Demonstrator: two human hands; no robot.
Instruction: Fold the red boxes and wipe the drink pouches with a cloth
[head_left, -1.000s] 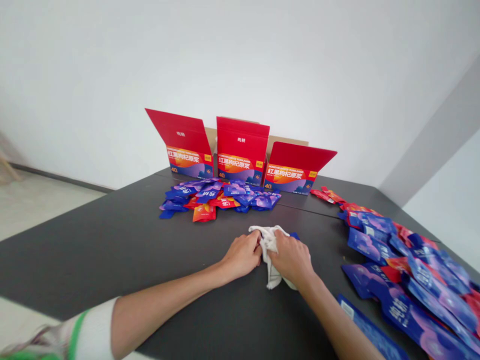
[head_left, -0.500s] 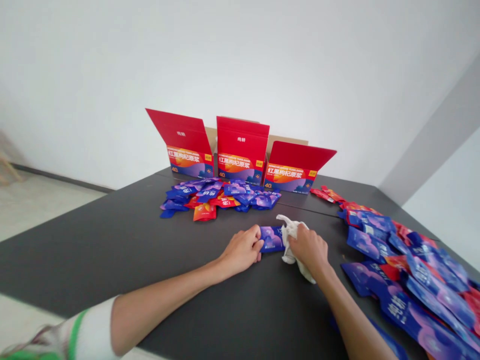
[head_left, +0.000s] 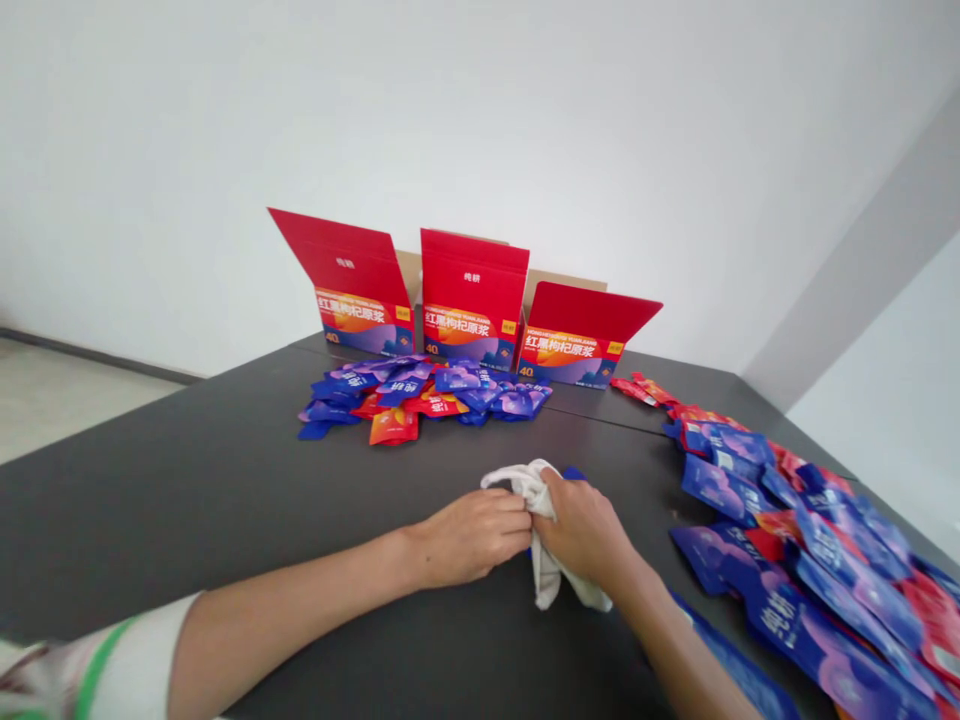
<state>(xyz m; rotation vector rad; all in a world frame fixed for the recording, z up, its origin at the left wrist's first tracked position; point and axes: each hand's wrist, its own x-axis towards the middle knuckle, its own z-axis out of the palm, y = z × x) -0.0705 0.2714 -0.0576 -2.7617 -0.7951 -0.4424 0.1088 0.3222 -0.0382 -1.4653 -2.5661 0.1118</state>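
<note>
My two hands meet above the black table, in front of the piled sachets. The right hand (head_left: pixel 589 525) is closed around a white cloth (head_left: pixel 551 580), which bunches up between the hands and hangs below them. A blue-purple sachet is wrapped in it; only a small blue corner (head_left: pixel 574 473) shows past my right knuckles. Curled fingers of my left hand (head_left: pixel 474 537) press against the cloth at the sachet's left end. Their grip on the sachet is mostly covered.
Three red printed boxes (head_left: pixel 472 325) with raised lids stand in a row at the back. Before them lies a heap of blue and red sachets (head_left: pixel 420 392). A longer spread of sachets (head_left: pixel 795 560) runs down the right side, close to my right forearm. A white wall rises behind.
The right hand and cloth have moved left over the sachet, up to my left hand. The sachet, plainly visible before, is now almost covered. The view has shifted slightly.
</note>
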